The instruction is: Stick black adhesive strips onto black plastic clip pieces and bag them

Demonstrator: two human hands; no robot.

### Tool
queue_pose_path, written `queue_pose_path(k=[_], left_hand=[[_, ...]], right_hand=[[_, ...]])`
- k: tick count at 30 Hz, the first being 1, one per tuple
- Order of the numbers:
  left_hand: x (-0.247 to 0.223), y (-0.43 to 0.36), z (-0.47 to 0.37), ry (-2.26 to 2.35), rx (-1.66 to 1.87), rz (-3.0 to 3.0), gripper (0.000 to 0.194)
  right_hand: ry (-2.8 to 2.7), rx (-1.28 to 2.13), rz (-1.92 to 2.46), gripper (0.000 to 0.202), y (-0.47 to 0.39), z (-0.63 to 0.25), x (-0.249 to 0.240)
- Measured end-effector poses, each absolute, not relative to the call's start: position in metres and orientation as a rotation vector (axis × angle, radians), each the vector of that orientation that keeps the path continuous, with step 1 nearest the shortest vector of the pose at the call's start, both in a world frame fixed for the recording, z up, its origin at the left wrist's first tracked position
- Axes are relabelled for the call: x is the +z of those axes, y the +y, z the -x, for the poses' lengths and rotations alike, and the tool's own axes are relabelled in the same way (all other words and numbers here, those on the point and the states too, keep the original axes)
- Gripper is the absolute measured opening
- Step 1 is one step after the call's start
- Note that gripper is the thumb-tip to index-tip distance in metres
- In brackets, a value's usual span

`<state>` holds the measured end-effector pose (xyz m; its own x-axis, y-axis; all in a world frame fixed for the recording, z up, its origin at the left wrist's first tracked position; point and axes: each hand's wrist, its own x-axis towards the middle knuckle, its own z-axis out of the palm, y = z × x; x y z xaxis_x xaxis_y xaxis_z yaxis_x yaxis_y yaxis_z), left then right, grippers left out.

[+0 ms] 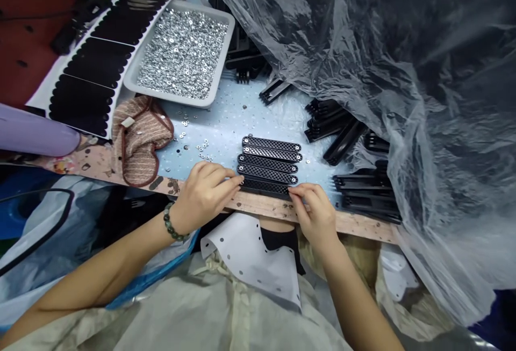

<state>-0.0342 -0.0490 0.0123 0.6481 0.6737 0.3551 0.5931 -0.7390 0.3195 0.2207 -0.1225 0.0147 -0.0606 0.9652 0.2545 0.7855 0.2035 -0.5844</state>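
1. Both hands at work at the near edge of the blue work surface (226, 120), and all eyes go to the nearest black bar (264, 185), lying flat beside the wooden edge strip (262, 203), closest to the person in a row of five
2. Here's the left hand (205, 192) at that bar's left end: thumb and forefinger drawn almost together, the other fingers curled; whether a small part sits between the tips, one cannot tell
3. Over to the right hand (316, 214), at the opposite end, thumb and forefinger close in a near pinch; again, no telling whether it grips the bar or something tiny on it
4. Just beyond lie four lattice-faced bars (268, 163), side by side, a bright metal ring showing at each end
5. So the step in hand looks like setting or pressing rings onto the ends of the fifth; the fingertips hide the result
6. Next move, by that reading, calls for light, level fingertips and centred rings, with spares (203, 147) scattered near the left hand and plenty more (183, 52) in the white tray (221, 66)
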Motion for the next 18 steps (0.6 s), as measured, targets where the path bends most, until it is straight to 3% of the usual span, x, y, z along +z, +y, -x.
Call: queue_pose_path(k=[4, 13, 18], left_hand=[[0.013, -0.057, 0.039, 1.031, 0.666, -2.719, 0.029], [0.003, -0.067, 0.053, 0.968, 0.531, -2.902, 0.035], [-0.005, -0.069, 0.063, 1.011, 0.479, -2.84, 0.041]], right_hand=[[-1.894, 0.376, 1.636, 0.013, -0.121, -0.222, 0.014], [-2.152, 0.137, 1.591, 0.02, -0.126, -0.23, 0.015], [-2.121, 0.059, 1.596, 0.014, -0.126, -0.222, 0.015]])
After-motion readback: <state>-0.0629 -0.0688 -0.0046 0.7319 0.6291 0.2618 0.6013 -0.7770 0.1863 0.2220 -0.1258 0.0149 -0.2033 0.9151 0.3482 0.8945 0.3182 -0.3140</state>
